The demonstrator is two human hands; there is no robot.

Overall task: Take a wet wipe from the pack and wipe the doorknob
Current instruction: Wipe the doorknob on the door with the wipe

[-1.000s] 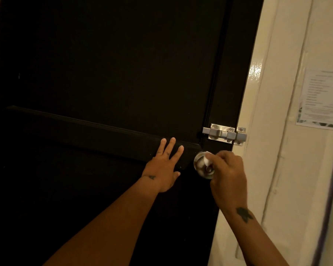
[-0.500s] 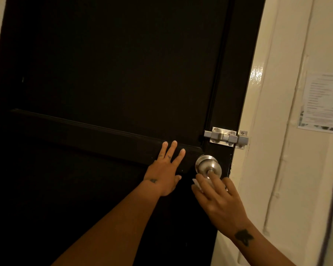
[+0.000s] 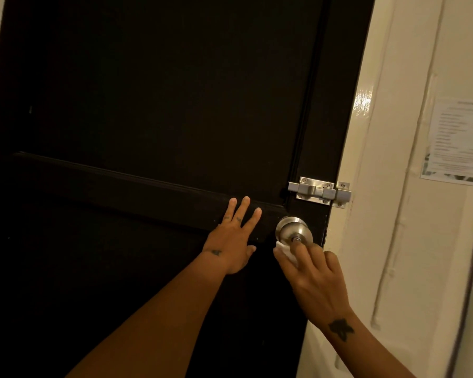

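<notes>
A round silver doorknob sits near the right edge of a black door. My right hand reaches up from below the knob and presses a white wet wipe against the knob's underside; most of the wipe is hidden under the fingers. My left hand lies flat on the door just left of the knob, fingers spread and holding nothing. The wipe pack is not in view.
A silver slide bolt is fixed above the knob, bridging door and frame. The cream door frame and wall run down the right side, with a printed paper notice stuck on the wall.
My right hand with the wipe has moved from over the front of the knob down to its underside, uncovering the knob. My left hand has stayed flat on the door.
</notes>
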